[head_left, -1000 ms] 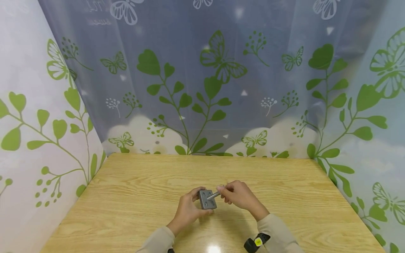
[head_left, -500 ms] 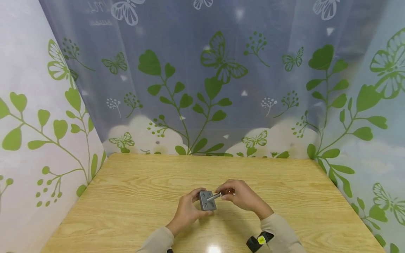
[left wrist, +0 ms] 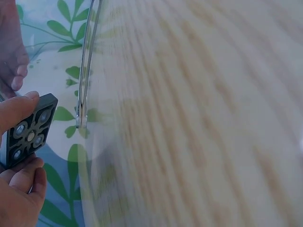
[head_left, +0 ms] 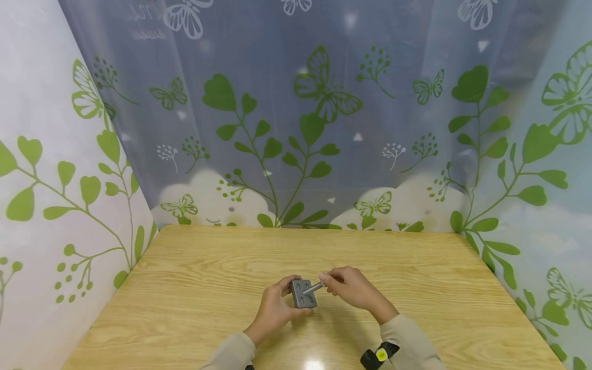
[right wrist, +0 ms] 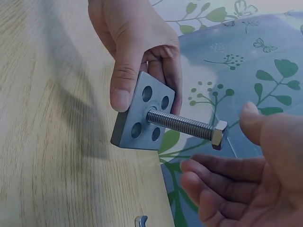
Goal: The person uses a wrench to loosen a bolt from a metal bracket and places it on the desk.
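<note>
My left hand (head_left: 275, 309) holds a square grey plate (right wrist: 130, 124) by its edges, thumb on one side and fingers on the other, above the table. The plate has several round holes. From its centre a threaded hex bolt (right wrist: 180, 124) sticks out toward my right hand (right wrist: 246, 165). In the right wrist view that thumb and fingers are spread on either side of the bolt's head (right wrist: 219, 135), with gaps between. In the left wrist view the plate's ribbed other face (left wrist: 31, 135) shows, with a round metal end (left wrist: 31, 136) at its centre.
A wood-grain table (head_left: 208, 272) lies under both hands. Patterned curtains (head_left: 259, 103) with leaves and butterflies hang behind and at the sides. A clear shiny strip (left wrist: 84, 71) lies along the table edge. A small curved shiny piece (right wrist: 141, 221) shows at the right wrist view's bottom.
My right hand's fingers have shifted about the bolt's end: half a second ago they were opened farther out, and now they are closer around it again. The left hand and plate have hardly moved.
</note>
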